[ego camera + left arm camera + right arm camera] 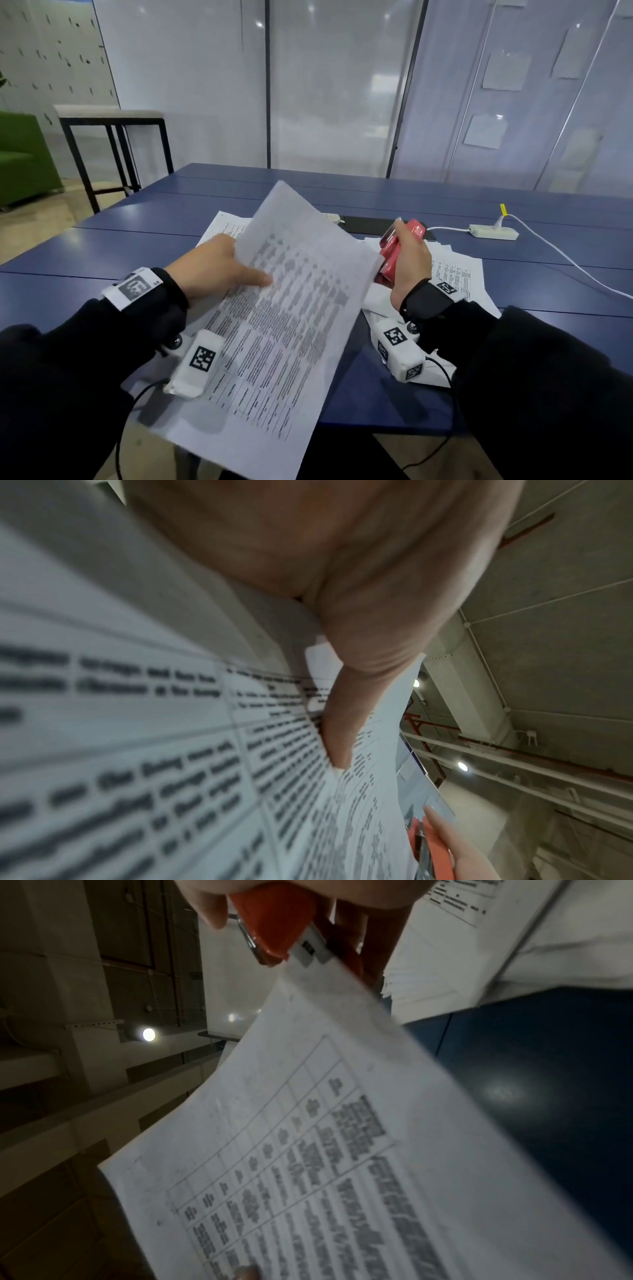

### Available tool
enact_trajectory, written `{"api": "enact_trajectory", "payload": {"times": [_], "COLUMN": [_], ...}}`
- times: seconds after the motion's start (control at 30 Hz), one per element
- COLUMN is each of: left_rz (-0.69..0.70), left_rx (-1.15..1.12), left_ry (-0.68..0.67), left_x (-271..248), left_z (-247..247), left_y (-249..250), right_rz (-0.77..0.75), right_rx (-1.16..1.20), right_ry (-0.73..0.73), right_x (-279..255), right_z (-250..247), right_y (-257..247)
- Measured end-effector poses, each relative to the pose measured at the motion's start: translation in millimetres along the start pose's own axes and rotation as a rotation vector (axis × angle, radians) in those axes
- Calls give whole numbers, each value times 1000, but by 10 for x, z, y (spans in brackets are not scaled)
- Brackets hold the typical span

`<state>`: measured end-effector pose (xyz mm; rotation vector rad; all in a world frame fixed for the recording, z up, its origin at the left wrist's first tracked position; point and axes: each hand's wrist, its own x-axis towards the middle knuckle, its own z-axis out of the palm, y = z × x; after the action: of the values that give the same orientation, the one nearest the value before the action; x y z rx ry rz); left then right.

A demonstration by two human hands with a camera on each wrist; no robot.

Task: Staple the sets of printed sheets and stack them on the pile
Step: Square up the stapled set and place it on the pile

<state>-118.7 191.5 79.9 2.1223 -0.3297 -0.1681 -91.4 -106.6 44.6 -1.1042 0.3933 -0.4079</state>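
My left hand [226, 263] holds a set of printed sheets [291, 308] up off the blue table [102, 246], thumb on the printed face, fingers hidden behind. In the left wrist view the thumb [339, 739] presses on the set of sheets [137, 723]. My right hand [407, 263] grips a red stapler [394, 253] at the set's right corner. In the right wrist view that corner of the sheets [342, 1123] sits in the mouth of the stapler [277, 926]. A pile of papers [455, 277] lies under my right hand, another pile [222, 229] behind the left.
A white power strip [493, 232] with its cable [565, 260] lies at the back right of the table. A dark slot [370, 224] runs along the table's middle. A black-framed bench [113, 116] and a green seat [20, 154] stand at the left.
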Motion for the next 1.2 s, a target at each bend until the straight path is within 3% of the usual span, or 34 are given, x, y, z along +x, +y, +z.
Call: {"api": "enact_trajectory", "payload": {"times": [0.1,0.17,0.23,0.3,0.37,0.5,0.57,0.7,0.77,0.97,1.2], "left_rz": [113,193,248,272,273,276,284,318,329,300,351], "left_rx": [-169,-341,-470,-518,-538,-521,-511,-491,-483,-467,-510], "left_ry": [247,362,401,403,394,393,396,393,383,413,447], "left_x": [-18,-4,10,43,67,151,191,213,205,108,50], "left_z": [-112,-181,-156,-74,-2,58,52,12,-8,103,-9], "left_y": [63,69,55,4,-45,-72,-52,51,94,-21,-8], "right_rz": [17,11,-76,-186,-249,-327,-341,-294,-259,-301,-402], "right_rx": [-166,-541,-1077,-1509,-1721,-1892,-1759,-604,-333,-257,-261], "right_ry": [-39,-200,-407,-517,-583,-615,-626,-758,-767,-474,-439], "right_x": [101,153,171,185,188,200,170,-37,-177,-331,-404], "right_z": [-112,-248,-399,-522,-569,-554,-466,-52,191,475,575], "right_y": [-148,-179,-111,1,95,185,153,-150,-327,-82,-92]}}
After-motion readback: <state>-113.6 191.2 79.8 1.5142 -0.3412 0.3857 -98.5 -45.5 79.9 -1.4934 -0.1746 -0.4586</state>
